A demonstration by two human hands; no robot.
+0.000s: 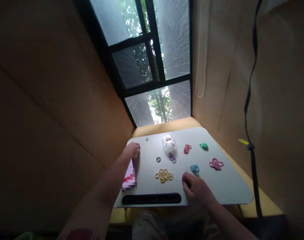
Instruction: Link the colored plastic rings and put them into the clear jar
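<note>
My left hand [132,150] is at the left edge of the white lap table [146,186], fingers pinched together. A small purple band [138,146] shows at its fingertips. Below that hand lies a pink and purple packet [129,176], partly covered by the forearm. My right hand [195,187] rests near the front edge, its fingers curled in with nothing seen in them. Just beyond it is a cluster of blue bands [195,169]. Yellow bands [164,175] lie between the two hands, with purple bands [172,158] and a grey band [158,159] farther back.
A clear round container [169,143] stands toward the back. Red bands [187,149], green bands [204,146] and pink bands [216,164] are on the right; one green band [147,139] sits back left. A black slot [152,199] runs along the front. A dark strap [247,96] hangs at right.
</note>
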